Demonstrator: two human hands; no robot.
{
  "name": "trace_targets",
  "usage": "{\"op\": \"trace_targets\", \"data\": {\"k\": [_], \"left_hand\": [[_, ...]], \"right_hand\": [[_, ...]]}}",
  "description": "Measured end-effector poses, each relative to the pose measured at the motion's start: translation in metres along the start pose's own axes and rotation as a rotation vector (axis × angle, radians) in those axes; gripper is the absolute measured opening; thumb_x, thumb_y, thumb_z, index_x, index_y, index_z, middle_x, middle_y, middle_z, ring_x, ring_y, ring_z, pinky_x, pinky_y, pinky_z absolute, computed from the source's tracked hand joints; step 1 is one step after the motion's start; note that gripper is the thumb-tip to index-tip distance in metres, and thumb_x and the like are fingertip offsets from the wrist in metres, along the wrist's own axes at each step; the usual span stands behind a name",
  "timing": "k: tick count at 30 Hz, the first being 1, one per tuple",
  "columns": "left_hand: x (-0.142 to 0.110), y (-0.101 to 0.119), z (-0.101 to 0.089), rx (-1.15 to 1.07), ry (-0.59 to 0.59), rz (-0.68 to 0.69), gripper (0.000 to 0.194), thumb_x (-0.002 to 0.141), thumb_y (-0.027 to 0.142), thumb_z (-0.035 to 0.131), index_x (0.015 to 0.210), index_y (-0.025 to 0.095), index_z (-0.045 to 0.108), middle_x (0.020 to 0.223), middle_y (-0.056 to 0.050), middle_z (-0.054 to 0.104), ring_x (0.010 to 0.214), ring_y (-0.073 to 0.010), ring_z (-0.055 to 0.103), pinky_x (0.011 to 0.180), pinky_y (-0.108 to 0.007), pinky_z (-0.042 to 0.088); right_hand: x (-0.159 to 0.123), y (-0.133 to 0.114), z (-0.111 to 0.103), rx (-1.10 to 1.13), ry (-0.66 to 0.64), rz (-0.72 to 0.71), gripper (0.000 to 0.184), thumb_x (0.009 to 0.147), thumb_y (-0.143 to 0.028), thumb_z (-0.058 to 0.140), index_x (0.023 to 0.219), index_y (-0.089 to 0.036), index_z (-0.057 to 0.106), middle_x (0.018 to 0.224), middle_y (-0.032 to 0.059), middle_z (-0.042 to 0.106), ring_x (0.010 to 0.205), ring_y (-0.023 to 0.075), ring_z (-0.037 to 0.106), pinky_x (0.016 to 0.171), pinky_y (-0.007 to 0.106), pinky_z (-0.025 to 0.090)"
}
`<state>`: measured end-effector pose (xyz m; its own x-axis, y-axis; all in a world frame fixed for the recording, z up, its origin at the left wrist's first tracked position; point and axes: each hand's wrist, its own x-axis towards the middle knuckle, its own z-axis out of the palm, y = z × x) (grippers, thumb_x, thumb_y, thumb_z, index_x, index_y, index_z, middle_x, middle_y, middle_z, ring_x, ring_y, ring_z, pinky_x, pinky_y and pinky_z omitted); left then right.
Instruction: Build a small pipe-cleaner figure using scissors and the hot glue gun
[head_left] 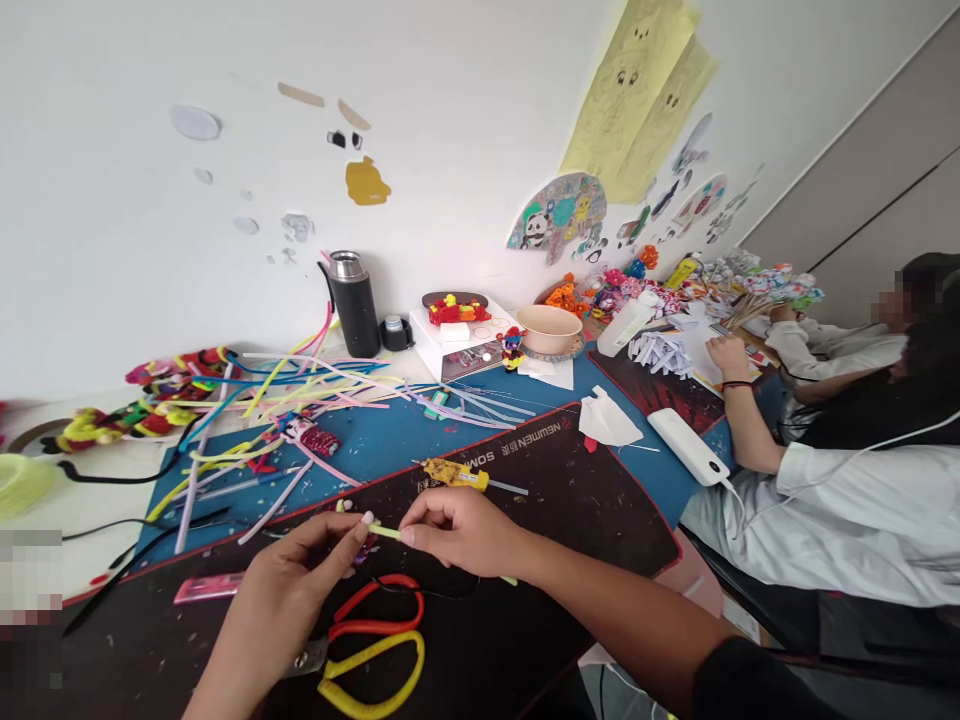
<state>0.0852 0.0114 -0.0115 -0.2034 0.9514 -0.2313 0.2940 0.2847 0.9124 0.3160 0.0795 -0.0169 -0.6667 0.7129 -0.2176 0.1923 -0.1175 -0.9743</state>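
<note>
My left hand [300, 585] and my right hand [457, 530] meet over a black desk mat [585, 500]. Both pinch a thin yellow-green pipe cleaner [386, 532] that runs between their fingertips. Its far end pokes out past my right wrist. Scissors [375, 640] with red and yellow handles lie just below my hands. A yellow glue gun [454, 473] rests right above my right hand. A pink flat strip [208, 587] lies left of my left hand.
Loose pipe cleaners [300, 390] of many colours spread over the blue mat. A black flask [352, 300], a white box [457, 345], a bowl [549, 328] and a white power bank [686, 445] stand behind. A person in white [840, 490] sits at the right.
</note>
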Motion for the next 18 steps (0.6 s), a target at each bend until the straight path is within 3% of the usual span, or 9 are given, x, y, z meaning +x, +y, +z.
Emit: {"op": "trace_targets", "data": {"k": [5,14,18], "left_hand": [[0.001,-0.001,0.000,0.121,0.098,0.051,0.053,0.070,0.080,0.074,0.085,0.031,0.088,0.084,-0.004,0.085,0.079,-0.0303,0.076,0.082,-0.037,0.061],[0.002,-0.007,0.006,0.217,0.256,0.227,0.037,0.073,0.069,0.075,0.080,0.034,0.087,0.087,-0.004,0.088,0.078,-0.0309,0.082,0.074,-0.033,0.061],[0.005,-0.016,0.000,0.250,0.290,0.227,0.038,0.075,0.069,0.075,0.089,0.035,0.087,0.095,-0.003,0.089,0.087,-0.0305,0.084,0.077,-0.031,0.060]], "right_hand": [[-0.002,0.002,-0.002,-0.045,-0.008,0.024,0.026,0.099,-0.042,0.082,0.099,-0.017,0.075,0.059,-0.0086,0.059,0.050,0.0083,0.054,0.054,0.021,0.038],[-0.012,-0.020,0.003,-0.012,-0.085,0.136,0.017,0.104,-0.033,0.072,0.103,-0.016,0.073,0.052,-0.0110,0.057,0.039,0.0059,0.048,0.045,0.018,0.036],[-0.020,-0.027,0.004,0.038,-0.136,0.172,0.031,0.099,-0.046,0.080,0.100,-0.016,0.072,0.056,-0.0099,0.060,0.043,0.0060,0.052,0.047,0.018,0.040]]}}
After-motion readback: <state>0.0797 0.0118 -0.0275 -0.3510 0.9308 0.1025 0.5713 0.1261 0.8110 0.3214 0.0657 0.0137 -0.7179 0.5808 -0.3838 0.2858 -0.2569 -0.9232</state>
